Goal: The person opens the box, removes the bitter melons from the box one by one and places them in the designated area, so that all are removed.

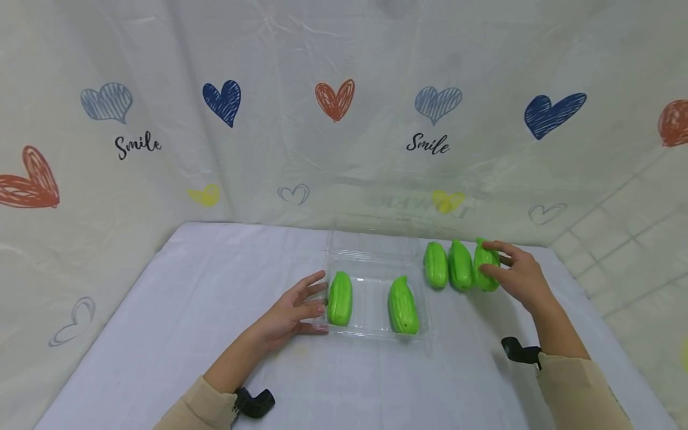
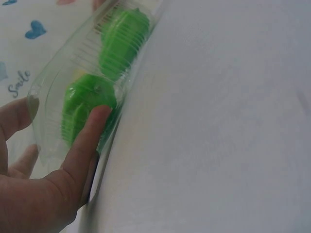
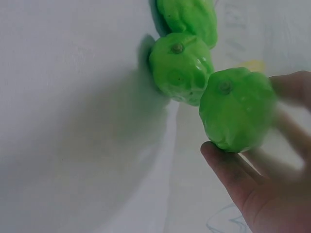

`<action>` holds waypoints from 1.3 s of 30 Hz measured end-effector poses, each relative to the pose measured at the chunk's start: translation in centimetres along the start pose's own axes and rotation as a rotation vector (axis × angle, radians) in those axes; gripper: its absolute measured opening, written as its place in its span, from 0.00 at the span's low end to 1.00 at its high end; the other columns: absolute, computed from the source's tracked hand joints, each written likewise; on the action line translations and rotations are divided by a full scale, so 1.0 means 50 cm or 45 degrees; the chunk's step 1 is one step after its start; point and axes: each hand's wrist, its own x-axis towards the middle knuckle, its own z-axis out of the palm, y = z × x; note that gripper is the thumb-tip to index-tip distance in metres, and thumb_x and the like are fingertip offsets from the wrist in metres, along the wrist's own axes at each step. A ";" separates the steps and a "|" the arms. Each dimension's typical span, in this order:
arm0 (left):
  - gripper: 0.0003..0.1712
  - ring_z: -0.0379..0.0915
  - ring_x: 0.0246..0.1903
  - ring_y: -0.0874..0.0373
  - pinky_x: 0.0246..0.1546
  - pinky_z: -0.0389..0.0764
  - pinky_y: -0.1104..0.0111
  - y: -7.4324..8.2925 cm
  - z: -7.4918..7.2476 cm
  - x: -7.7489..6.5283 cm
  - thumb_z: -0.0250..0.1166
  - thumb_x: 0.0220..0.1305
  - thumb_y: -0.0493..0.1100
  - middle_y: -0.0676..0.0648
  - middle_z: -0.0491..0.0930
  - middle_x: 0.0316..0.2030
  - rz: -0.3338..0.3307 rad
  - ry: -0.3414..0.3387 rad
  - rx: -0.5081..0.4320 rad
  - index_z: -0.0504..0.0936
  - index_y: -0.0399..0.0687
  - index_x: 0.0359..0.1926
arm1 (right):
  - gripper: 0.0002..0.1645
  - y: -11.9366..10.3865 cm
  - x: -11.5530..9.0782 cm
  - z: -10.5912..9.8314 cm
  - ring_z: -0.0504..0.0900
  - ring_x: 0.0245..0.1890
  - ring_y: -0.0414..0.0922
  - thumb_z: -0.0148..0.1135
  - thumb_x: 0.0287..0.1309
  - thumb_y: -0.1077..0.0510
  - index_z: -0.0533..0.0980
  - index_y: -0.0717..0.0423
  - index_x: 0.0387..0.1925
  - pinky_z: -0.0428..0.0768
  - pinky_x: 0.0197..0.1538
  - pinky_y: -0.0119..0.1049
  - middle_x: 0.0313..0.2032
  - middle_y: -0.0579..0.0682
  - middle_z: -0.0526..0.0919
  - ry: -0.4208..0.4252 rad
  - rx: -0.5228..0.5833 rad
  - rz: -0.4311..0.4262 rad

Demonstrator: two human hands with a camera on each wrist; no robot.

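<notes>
My right hand (image 1: 518,276) pinches a bright green, ridged bitter melon (image 3: 238,109) between thumb and fingers, at the right end of a short row. Beside it in the row lie two more bitter melons, a middle one (image 1: 460,266) and a left one (image 1: 436,265). My left hand (image 1: 290,312) touches the left side of a clear plastic clamshell box (image 1: 371,307), its fingers spread and nearly straight, thumb along the wall. Inside that box lie a bitter melon (image 1: 340,298) at the left and another (image 1: 403,306) at the right, with bare floor between them.
The box's lid (image 1: 373,239) stands open toward the back. A white cloth covers the table (image 1: 376,388), and a white curtain (image 1: 269,167) printed with hearts hangs right behind its far edge. Black wrist mounts (image 1: 255,403) stick out from both sleeves.
</notes>
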 end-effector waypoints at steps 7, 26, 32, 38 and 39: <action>0.46 0.47 0.74 0.36 0.53 0.82 0.46 -0.002 0.000 0.000 0.61 0.69 0.35 0.44 0.45 0.78 -0.010 0.000 0.005 0.49 0.60 0.79 | 0.36 0.013 0.007 -0.001 0.65 0.65 0.74 0.65 0.64 0.51 0.68 0.57 0.69 0.82 0.51 0.55 0.71 0.68 0.61 0.014 -0.015 0.006; 0.45 0.49 0.74 0.36 0.53 0.82 0.47 -0.002 -0.003 -0.001 0.61 0.69 0.35 0.44 0.45 0.78 -0.010 -0.002 0.012 0.49 0.61 0.79 | 0.38 0.054 0.034 0.017 0.62 0.68 0.72 0.64 0.64 0.50 0.65 0.59 0.71 0.75 0.59 0.65 0.73 0.71 0.56 -0.074 -0.001 0.110; 0.46 0.49 0.74 0.36 0.53 0.82 0.47 -0.002 -0.002 -0.003 0.62 0.69 0.36 0.45 0.45 0.78 -0.010 -0.004 0.008 0.48 0.60 0.79 | 0.39 0.063 0.036 0.023 0.61 0.68 0.73 0.64 0.64 0.50 0.64 0.59 0.72 0.75 0.60 0.65 0.73 0.72 0.53 -0.092 0.000 0.133; 0.45 0.48 0.74 0.36 0.53 0.82 0.47 0.000 -0.001 -0.003 0.60 0.69 0.35 0.45 0.45 0.78 -0.005 -0.005 0.010 0.48 0.61 0.79 | 0.39 0.067 0.039 0.026 0.61 0.68 0.73 0.63 0.64 0.50 0.64 0.59 0.72 0.74 0.59 0.65 0.73 0.72 0.53 -0.096 0.000 0.131; 0.45 0.48 0.74 0.36 0.53 0.82 0.47 0.000 -0.002 -0.003 0.60 0.69 0.35 0.45 0.45 0.78 -0.004 -0.006 0.011 0.48 0.61 0.79 | 0.39 0.067 0.040 0.026 0.60 0.68 0.73 0.63 0.64 0.50 0.64 0.59 0.72 0.74 0.59 0.65 0.73 0.72 0.53 -0.096 0.000 0.130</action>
